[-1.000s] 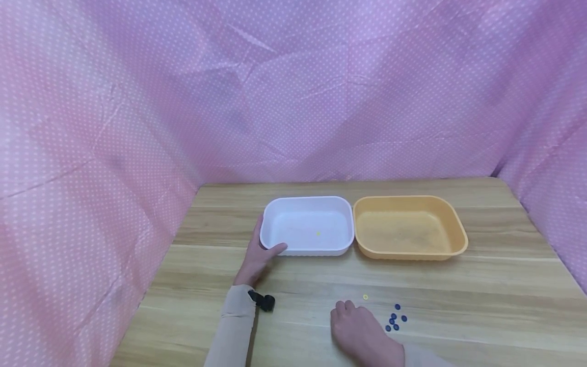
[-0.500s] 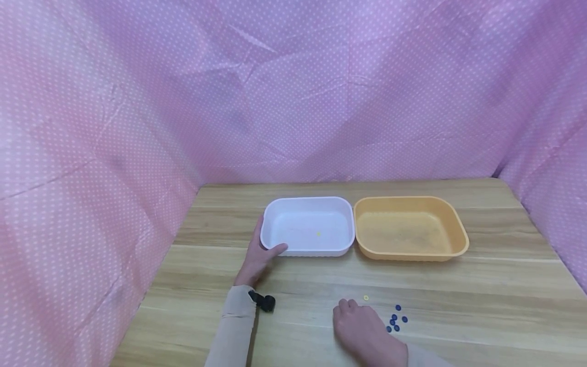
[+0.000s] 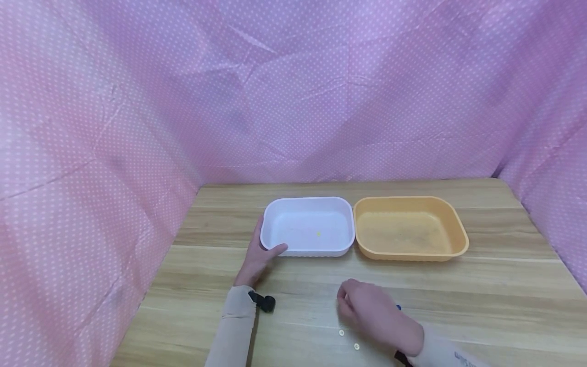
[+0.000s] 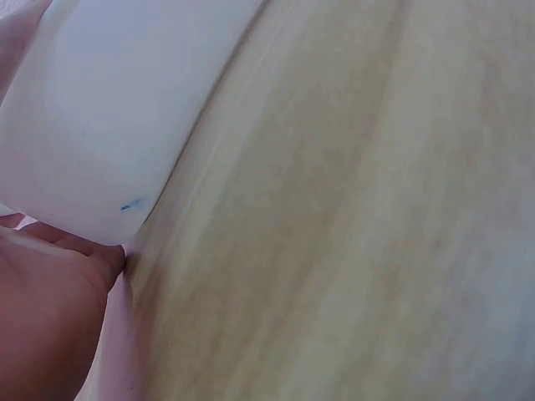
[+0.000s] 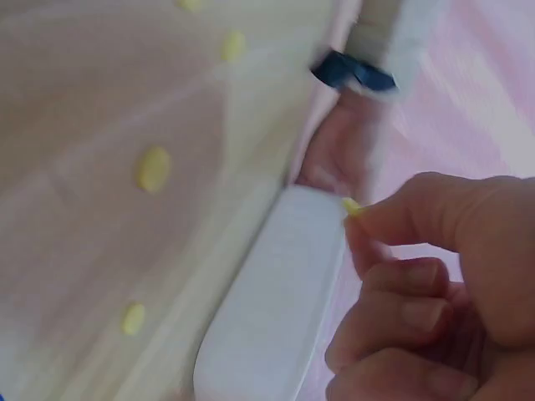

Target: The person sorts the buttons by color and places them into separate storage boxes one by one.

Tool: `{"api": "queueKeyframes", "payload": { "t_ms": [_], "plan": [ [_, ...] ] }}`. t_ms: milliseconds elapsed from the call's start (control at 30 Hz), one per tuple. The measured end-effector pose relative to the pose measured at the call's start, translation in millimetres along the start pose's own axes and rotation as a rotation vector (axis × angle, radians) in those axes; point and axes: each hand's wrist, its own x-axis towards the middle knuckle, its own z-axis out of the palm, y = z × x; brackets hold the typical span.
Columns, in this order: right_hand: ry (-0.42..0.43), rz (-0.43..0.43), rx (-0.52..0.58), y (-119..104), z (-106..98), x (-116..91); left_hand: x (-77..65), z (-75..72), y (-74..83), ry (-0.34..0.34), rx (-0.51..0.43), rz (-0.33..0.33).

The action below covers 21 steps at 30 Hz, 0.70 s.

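Note:
A white plastic tub [image 3: 307,229] stands on the table with one yellow button [image 3: 318,234] inside. My left hand [image 3: 254,259] holds its near left corner, thumb on the rim and fingers along the outer side. In the right wrist view, my right hand [image 5: 426,276] pinches a small yellow button [image 5: 351,205] between thumb and index finger, the other fingers curled in. That hand hangs over the near part of the table, beside two loose yellow buttons [image 3: 341,333]. A blue button [image 3: 399,307] peeks out behind it; the other blue ones are hidden.
An orange-yellow plastic tub [image 3: 410,232] stands against the white tub's right side, with nothing visible in it. Pink dotted cloth [image 3: 293,92] hangs behind and beside the wooden table [image 3: 504,285]. More yellow buttons [image 5: 153,170] lie on the tabletop in the right wrist view.
My right hand has lifted off the table and shifted right and away from me with a yellow button. Two yellow buttons are uncovered; most blue ones are now hidden. The left hand stays put.

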Motion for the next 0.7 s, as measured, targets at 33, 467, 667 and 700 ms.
{"api": "queueKeyframes", "payload": {
  "t_ms": [33,467,667,700],
  "plan": [
    [0.002,0.024,0.045,1,-4,2,-0.2,0.2,-0.2,0.003,0.001,0.000],
    [0.015,0.215,0.516,24,-30,25,-0.3,0.1,0.4,0.006,0.003,0.019],
    [0.015,0.279,0.587,28,-33,31,-1.5,0.1,0.7,0.002,-0.002,0.014],
    [0.016,0.285,0.595,29,-33,32,-1.4,0.0,0.4,0.001,-0.002,0.014]
  ]
}}
